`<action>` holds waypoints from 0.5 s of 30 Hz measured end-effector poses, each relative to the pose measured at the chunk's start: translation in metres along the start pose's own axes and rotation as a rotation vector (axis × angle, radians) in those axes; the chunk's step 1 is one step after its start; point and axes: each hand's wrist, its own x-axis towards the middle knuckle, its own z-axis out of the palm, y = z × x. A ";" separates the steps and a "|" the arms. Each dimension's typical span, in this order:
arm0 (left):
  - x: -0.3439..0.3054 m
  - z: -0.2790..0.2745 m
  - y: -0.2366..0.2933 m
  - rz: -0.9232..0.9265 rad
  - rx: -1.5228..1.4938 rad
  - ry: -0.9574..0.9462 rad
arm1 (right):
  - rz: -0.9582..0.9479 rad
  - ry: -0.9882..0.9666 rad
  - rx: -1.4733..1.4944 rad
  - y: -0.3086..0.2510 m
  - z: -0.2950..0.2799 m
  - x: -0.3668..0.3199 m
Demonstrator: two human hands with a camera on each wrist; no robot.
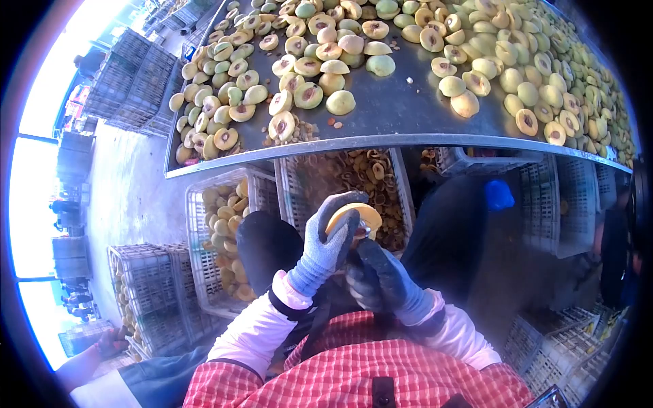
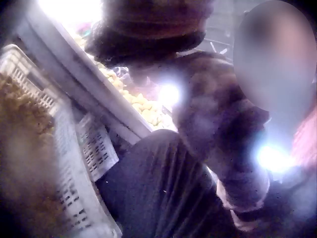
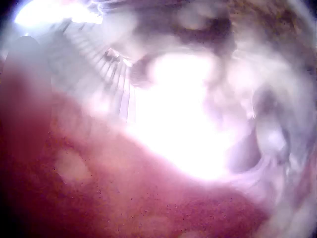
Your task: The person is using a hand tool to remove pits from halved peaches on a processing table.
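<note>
In the head view, my gloved left hand (image 1: 325,234) grips a halved yellow peach (image 1: 355,216), cut side turned toward my right hand. My right hand (image 1: 381,275), in a grey-and-black glove, curls round a small tool with a shiny metal end (image 1: 359,232). That metal end sits right at the lower edge of the peach half; the tool's handle is hidden in the fingers. Both hands are above my lap, over the near end of a crate (image 1: 286,194) holding brownish fruit scraps (image 1: 374,173). Glare and blur hide the hands' work in both wrist views.
A metal table (image 1: 381,129) ahead bears many halved peaches (image 1: 537,75). Left of my knee stands a white crate (image 1: 197,258) of peach halves. More crates (image 1: 153,285) stand left and right (image 1: 544,204). Another person's arm (image 1: 95,350) shows at lower left.
</note>
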 end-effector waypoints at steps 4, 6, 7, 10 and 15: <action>-0.004 0.004 -0.002 -0.081 -0.132 -0.017 | 0.087 -0.418 0.584 0.016 -0.006 0.009; -0.009 0.012 -0.005 -0.069 -0.245 0.032 | 0.082 -0.455 0.609 0.024 -0.016 0.013; -0.014 0.011 -0.007 -0.193 -0.269 0.082 | 0.082 -0.475 0.629 0.029 -0.019 0.015; -0.021 0.010 -0.020 -0.103 -0.134 0.159 | 0.139 -0.394 0.630 0.035 -0.028 0.018; -0.043 -0.010 -0.038 -0.262 -0.605 0.570 | 0.011 -0.132 0.352 0.027 -0.024 0.013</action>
